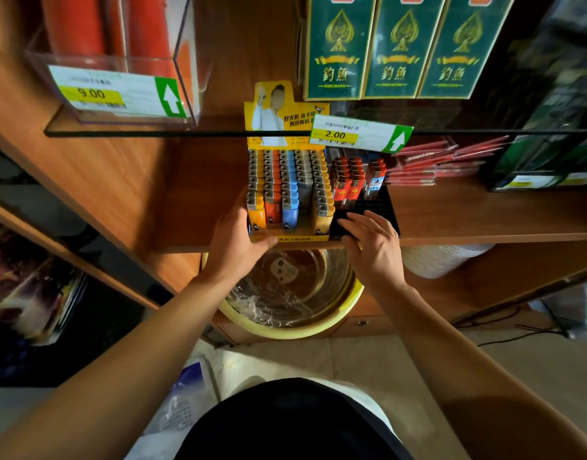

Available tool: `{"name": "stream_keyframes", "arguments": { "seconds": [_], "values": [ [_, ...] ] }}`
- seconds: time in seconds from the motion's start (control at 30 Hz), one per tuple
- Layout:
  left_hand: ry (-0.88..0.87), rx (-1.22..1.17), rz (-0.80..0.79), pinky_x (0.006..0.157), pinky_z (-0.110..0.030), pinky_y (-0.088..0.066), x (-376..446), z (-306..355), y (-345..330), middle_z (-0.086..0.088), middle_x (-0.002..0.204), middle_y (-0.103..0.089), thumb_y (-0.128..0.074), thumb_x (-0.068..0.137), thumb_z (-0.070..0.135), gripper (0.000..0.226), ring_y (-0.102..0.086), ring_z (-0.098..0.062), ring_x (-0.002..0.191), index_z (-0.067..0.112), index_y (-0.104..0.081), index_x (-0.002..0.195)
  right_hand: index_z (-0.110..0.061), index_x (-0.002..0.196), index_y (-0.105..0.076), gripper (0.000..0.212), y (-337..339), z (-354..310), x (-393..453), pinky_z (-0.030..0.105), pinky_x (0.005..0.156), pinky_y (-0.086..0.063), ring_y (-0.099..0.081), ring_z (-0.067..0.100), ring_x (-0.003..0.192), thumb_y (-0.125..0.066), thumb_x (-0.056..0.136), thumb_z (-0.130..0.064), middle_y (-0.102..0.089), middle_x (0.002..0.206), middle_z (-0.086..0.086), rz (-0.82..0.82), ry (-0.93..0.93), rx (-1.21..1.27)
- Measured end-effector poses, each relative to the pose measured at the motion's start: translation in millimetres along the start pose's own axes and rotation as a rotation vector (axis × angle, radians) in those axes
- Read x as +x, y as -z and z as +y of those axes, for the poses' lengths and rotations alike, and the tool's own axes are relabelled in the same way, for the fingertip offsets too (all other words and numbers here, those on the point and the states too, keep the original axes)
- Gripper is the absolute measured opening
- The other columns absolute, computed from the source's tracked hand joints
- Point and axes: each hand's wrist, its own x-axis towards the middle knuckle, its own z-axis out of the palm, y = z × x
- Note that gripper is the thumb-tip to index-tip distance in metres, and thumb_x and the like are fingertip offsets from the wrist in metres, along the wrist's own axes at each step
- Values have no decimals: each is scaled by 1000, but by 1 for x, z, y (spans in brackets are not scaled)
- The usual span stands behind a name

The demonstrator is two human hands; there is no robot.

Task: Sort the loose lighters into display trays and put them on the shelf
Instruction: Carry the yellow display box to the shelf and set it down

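Lighters (287, 180) fill yellow tray (290, 235) on wooden shelf (199, 194), beside black tray (381, 204). Left hand (234, 242) grips yellow tray's front corner; right hand (371, 242) rests flat, fingers straight, on black tray. We judge trays light, thin, bendable; lighters tip easily, so hold by base edges.

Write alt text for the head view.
Both hands set lighter trays on a wooden shelf: the left hand grips the yellow tray of coloured lighters, the right hand rests on the half-empty black tray.
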Motion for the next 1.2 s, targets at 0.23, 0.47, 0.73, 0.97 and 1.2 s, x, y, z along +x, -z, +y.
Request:
{"name": "stream_keyframes", "arguments": {
  "seconds": [0.23,0.47,0.73,0.97,1.2],
  "values": [
    [0,27,10,88,-30,-41,2,7,-3,-12,117,-62,-81,79,25,58,-58,-28,107,0,-52,122,-18,114,-74,30,-1,-1,1,46,104,-41,-55,30,123,-58,88,-19,-69,121,2,-27,-35,21],
    [37,23,-22,86,-31,-44,3,-1,-4,-10,113,-60,-81,79,28,57,-56,-28,109,3,-51,121,-17,114,-73,31,1,-5,4,48,104,-42,-54,32,123,-59,87,-19,-69,121,4,-48,-45,32],
    [80,-17,-42,85,-24,-42,1,1,-4,-9,121,-62,-82,79,25,62,-58,-26,112,6,-49,127,-15,125,-66,36,8,-9,6,49,109,-38,-50,32,130,-64,89,-17,-64,129,6,-176,-45,-22],
    [18,10,39,115,-36,-30,-40,7,9,-14,154,-34,-77,84,29,87,-31,-27,142,8,-27,153,-11,133,-58,59,31,-22,-25,49,111,-36,-47,30,131,-75,82,-36,-59,134,7,-173,-39,-74],
    [-224,106,-46,111,-37,-37,-95,47,-7,-9,150,-45,-60,88,41,66,-40,-25,139,11,-46,145,-20,142,-47,69,69,-13,-72,47,116,-28,-36,27,139,-57,83,-54,-50,143,1,-256,-42,-135]
  ]
}}
